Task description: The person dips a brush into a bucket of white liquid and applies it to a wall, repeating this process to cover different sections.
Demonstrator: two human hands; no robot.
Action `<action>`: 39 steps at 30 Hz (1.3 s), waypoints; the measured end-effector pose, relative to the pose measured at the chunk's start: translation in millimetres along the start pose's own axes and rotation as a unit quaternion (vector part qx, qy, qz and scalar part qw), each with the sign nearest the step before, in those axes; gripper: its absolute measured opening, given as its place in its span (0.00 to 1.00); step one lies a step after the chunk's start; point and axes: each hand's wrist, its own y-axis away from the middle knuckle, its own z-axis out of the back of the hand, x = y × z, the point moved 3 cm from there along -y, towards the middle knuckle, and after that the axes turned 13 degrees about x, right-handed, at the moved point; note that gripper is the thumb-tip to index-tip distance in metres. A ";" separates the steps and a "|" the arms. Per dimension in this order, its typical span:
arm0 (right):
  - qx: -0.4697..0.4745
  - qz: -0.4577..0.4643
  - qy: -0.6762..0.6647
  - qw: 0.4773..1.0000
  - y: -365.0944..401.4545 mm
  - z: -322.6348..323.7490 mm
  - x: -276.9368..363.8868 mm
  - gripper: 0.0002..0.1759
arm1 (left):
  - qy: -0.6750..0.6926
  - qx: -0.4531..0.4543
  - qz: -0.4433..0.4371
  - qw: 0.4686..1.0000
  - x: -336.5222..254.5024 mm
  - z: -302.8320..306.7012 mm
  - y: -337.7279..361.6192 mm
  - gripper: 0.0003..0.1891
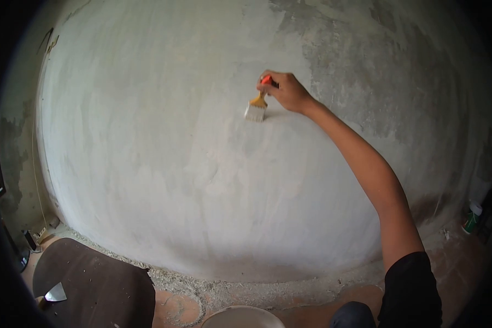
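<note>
My right hand is closed round the handle of a paintbrush, with the arm stretched up from the lower right. The brush has a yellow and red-orange handle, and its pale bristles point down against the wall. Whitish and grey patches cover the wall, with darker bare grey at the upper right. My left hand is out of view.
A dark brown board or seat at the lower left carries a scraper. The rim of a pale round container shows at the bottom centre. Debris lies along the wall's foot. A green and white container stands at the far right.
</note>
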 end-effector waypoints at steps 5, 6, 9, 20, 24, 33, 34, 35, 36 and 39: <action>-0.170 0.111 0.158 0.966 -2.2 58.9 -1.5 0.08 | -0.031 0.009 0.021 0.999 4.2 6.3 14.8 0.32; -0.179 0.125 0.231 0.948 1.8 63.4 -2.5 0.07 | -0.039 0.011 0.025 0.999 4.7 8.7 18.0 0.32; -0.146 0.111 0.318 0.930 32.6 54.0 -11.7 0.05 | -0.062 0.028 0.039 0.997 8.6 10.2 25.9 0.33; 0.099 0.088 0.133 0.982 178.0 -26.9 10.3 0.07 | -0.108 0.051 0.078 0.990 16.8 6.1 67.8 0.36; 0.017 0.005 0.067 0.998 151.8 13.5 -30.8 0.11 | -0.132 0.049 0.103 0.985 18.2 10.6 95.3 0.37; -0.136 0.123 0.299 0.937 111.9 53.8 -29.4 0.05 | -0.237 0.016 -0.235 0.943 -163.3 -41.2 113.1 0.25; -0.091 0.103 0.289 0.947 119.7 30.4 -36.9 0.06 | -0.222 0.033 -0.264 0.938 -182.9 -46.7 106.0 0.24; -0.065 0.135 0.267 0.952 133.2 8.4 -36.6 0.06 | -0.228 0.027 -0.279 0.932 -204.2 -50.7 98.5 0.24; -0.055 0.179 0.269 0.945 148.7 -14.3 -29.6 0.05 | -0.236 0.020 -0.294 0.926 -227.2 -53.2 90.5 0.24; 0.009 0.114 0.146 0.983 180.5 -45.6 9.5 0.06 | -0.260 0.019 -0.328 0.908 -289.5 -54.7 63.3 0.24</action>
